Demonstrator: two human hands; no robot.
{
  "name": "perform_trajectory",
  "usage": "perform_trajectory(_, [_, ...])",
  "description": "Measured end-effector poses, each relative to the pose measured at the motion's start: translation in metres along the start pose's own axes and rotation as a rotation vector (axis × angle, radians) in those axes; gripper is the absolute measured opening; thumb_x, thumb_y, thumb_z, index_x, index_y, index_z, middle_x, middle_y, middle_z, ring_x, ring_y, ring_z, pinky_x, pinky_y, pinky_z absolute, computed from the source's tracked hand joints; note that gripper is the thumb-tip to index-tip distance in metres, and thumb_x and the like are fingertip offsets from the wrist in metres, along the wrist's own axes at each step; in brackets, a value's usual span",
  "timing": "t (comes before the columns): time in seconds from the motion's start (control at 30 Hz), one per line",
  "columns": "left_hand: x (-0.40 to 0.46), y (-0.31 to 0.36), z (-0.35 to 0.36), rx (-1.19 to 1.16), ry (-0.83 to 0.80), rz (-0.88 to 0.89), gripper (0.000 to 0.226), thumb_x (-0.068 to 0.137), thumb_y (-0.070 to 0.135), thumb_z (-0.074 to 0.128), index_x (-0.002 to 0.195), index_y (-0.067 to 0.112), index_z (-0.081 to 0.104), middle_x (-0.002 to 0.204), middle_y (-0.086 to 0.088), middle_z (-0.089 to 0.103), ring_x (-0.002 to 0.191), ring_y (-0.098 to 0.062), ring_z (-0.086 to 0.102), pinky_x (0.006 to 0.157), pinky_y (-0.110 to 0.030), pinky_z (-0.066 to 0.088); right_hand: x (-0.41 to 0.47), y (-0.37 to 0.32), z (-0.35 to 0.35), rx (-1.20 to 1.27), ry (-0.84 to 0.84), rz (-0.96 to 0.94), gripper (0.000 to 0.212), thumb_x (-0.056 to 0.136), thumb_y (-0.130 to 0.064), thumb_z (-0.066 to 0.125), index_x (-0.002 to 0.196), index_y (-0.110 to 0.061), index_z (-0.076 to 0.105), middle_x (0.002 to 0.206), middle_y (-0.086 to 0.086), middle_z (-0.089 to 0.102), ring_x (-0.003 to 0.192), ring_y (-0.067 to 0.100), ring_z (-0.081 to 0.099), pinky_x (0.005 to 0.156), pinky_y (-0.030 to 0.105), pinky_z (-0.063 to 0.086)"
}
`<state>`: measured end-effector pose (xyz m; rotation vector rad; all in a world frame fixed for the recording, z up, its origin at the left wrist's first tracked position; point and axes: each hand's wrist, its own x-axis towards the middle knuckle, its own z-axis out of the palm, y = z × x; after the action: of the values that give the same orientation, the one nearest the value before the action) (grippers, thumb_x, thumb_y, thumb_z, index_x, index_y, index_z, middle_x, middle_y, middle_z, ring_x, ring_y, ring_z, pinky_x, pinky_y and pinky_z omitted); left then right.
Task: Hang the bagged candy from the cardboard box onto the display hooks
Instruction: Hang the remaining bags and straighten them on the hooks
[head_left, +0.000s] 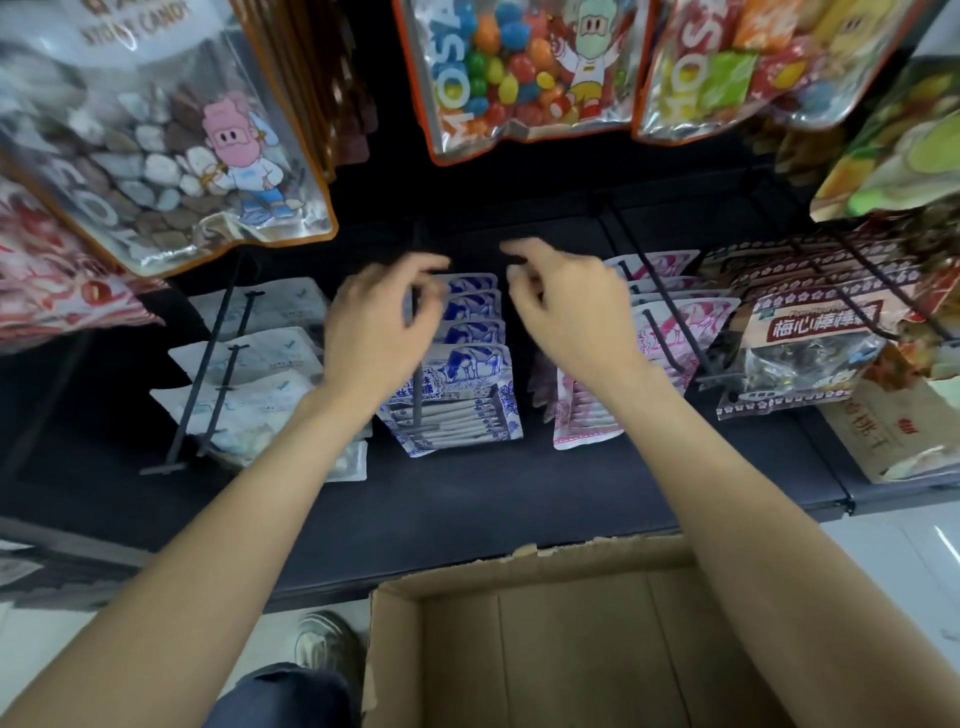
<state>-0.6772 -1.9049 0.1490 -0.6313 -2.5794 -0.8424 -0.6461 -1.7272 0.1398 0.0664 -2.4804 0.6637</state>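
left hand (382, 317) fingers curled at blue-white candy bags (462, 364) on hook, blurred, grip unclear | right hand (563, 306) beside same bags, curled, grasping nothing visible | cardboard box (545, 649) open below

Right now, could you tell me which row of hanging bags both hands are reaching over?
The blue-and-white cow bags, between the left hand and right hand. The white bags hang to their left, the pink bags to their right.
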Motion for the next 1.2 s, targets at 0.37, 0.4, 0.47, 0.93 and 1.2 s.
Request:
perform_trajectory(0.37, [0.015,0.096,0.133,0.229,-0.279,0.14,0.034,0.095,0.029,0.05,0.128,0.023,0.055,0.13,0.001,0.059,0.121,-0.022,0.047,0.095,-0.034,0.032,-0.015,0.147,-0.077,-0.153,-0.2,-0.003,0.02,0.087,-0.006,0.062,0.104,-0.01,0.073,0.104,0.012,0.071,0.092,0.032,0.066,0.083,0.037,0.05])
perform_trajectory(0.4, [0.015,0.099,0.137,0.241,-0.251,0.154,0.032,0.095,0.029,0.05,0.126,0.024,0.057,0.128,0.002,0.06,0.118,-0.021,0.049,0.093,-0.034,0.028,-0.014,0.151,-0.071,-0.173,-0.264,-0.061,0.019,0.086,-0.006,0.063,0.102,-0.007,0.073,0.104,0.014,0.071,0.092,0.033,0.066,0.085,0.039,0.05])
perform_trajectory(0.47, [0.014,0.101,0.14,0.222,-0.199,0.165,0.027,0.095,0.027,0.05,0.119,0.028,0.062,0.121,0.005,0.065,0.11,-0.02,0.052,0.088,-0.032,0.024,-0.013,0.157,-0.061,-0.195,-0.311,-0.146,0.016,0.079,-0.005,0.065,0.093,-0.003,0.074,0.098,0.015,0.071,0.088,0.036,0.065,0.083,0.041,0.049])
perform_trajectory(0.93, [0.06,0.112,0.144,0.266,-0.376,0.086,0.017,0.091,0.037,0.058,0.103,0.031,0.069,0.113,0.004,0.064,0.109,-0.022,0.047,0.093,-0.034,0.028,-0.032,0.149,-0.044,-0.252,-0.117,-0.021,0.011,0.067,-0.005,0.078,0.075,-0.01,0.073,0.093,0.007,0.07,0.086,0.037,0.058,0.069,0.035,0.03])
perform_trajectory(1.2, [0.052,0.109,0.15,0.251,-0.272,0.131,0.021,0.09,0.037,0.058,0.098,0.024,0.073,0.118,0.007,0.06,0.111,-0.022,0.042,0.088,-0.031,0.027,-0.034,0.145,-0.041,-0.235,-0.075,-0.033,0.008,0.068,-0.002,0.066,0.069,-0.009,0.068,0.09,0.004,0.071,0.082,0.036,0.058,0.065,0.036,0.035])
